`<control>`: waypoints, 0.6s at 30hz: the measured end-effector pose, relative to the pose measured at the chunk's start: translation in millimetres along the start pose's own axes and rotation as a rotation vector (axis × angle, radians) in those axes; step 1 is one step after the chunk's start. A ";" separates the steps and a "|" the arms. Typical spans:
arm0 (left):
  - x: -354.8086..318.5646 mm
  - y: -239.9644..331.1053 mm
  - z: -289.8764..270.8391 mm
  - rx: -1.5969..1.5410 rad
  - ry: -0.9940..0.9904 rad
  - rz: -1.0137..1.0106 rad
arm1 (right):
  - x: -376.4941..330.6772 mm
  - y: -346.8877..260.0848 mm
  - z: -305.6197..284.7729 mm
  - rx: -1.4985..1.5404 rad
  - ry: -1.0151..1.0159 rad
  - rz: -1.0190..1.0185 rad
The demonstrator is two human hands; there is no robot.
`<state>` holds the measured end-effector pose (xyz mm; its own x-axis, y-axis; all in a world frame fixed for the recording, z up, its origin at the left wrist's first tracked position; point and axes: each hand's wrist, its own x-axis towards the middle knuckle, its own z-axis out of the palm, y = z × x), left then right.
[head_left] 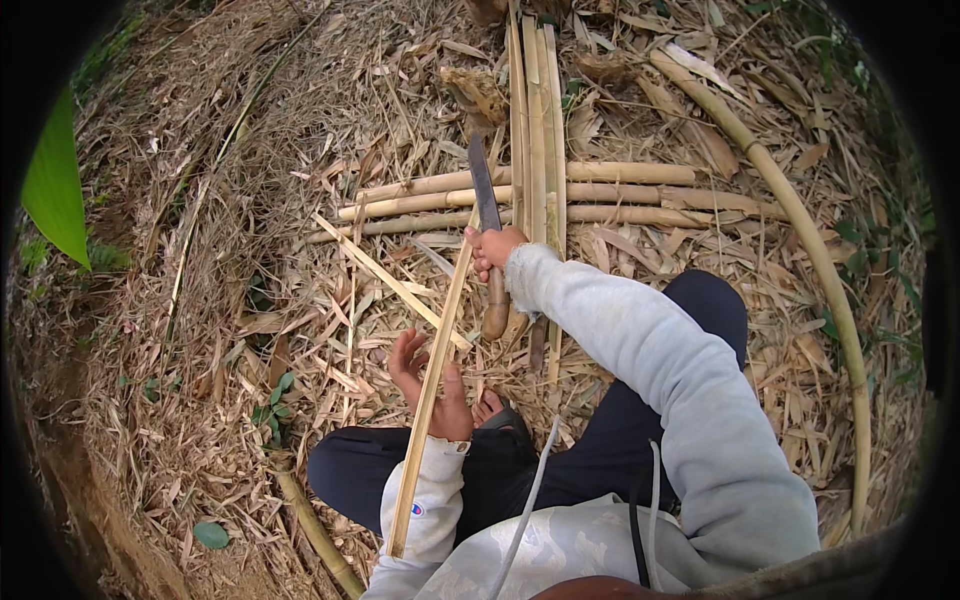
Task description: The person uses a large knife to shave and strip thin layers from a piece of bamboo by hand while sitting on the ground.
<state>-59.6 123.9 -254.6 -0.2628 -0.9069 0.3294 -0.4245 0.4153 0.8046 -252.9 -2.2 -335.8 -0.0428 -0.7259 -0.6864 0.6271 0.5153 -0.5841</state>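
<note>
My right hand (496,250) is wrapped around a long knife (483,185) where the dark blade meets the wooden handle, its tip pointing away from me. A split bamboo strip (438,370) runs slantwise from beside the right fingers down over my left forearm. Whether the right fingers also touch the strip I cannot tell. My left hand (432,385) is open, fingers and thumb spread on either side of the strip, which lies across the palm without being gripped. Just left of the knife handle, a shorter split piece (395,283) lies on the ground.
Several bamboo poles (620,193) lie crosswise ahead, with long split strips (537,110) laid over them. A curved pole (800,215) arcs along the right. Near the blade tip stands a stump (474,95). Dry leaves and shavings cover the ground; my bent legs (610,430) are close.
</note>
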 end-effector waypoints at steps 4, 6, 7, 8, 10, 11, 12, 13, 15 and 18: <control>17.3 17.9 2.8 -0.135 0.251 0.292 | 10.6 -6.5 -4.1 0.141 -0.085 -0.004; 28.7 31.4 4.2 -0.356 0.324 0.401 | 5.0 -12.5 5.9 0.115 -0.068 -0.047; 31.8 41.7 11.2 -0.429 0.380 0.332 | 2.7 -15.0 5.1 0.102 -0.053 -0.094; 35.9 46.3 10.3 -0.489 0.381 0.358 | 4.5 -17.6 5.2 0.120 -0.068 -0.087; 44.2 56.6 7.9 -0.609 0.381 0.411 | 6.6 -26.1 6.0 0.156 -0.097 -0.077; 49.4 69.3 11.1 -0.680 0.475 0.395 | 3.1 -29.6 5.9 0.172 -0.129 -0.086; 53.8 75.4 11.0 -0.750 0.435 0.405 | 1.6 -33.3 2.9 0.184 -0.133 -0.098; 57.5 82.8 6.7 -0.807 0.395 0.421 | -1.0 -37.1 3.8 0.201 -0.150 -0.107; 67.9 104.8 6.9 -0.877 0.404 0.403 | 1.0 -42.1 3.4 0.237 -0.200 -0.102; 91.5 99.8 -9.6 -0.837 0.201 0.557 | -4.5 -51.2 6.2 0.232 -0.236 -0.149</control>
<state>-117.7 81.7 -139.4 -0.0549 -0.6278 0.7765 0.4741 0.6680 0.5736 -280.0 -28.1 -300.1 0.0168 -0.8846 -0.4660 0.7886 0.2983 -0.5378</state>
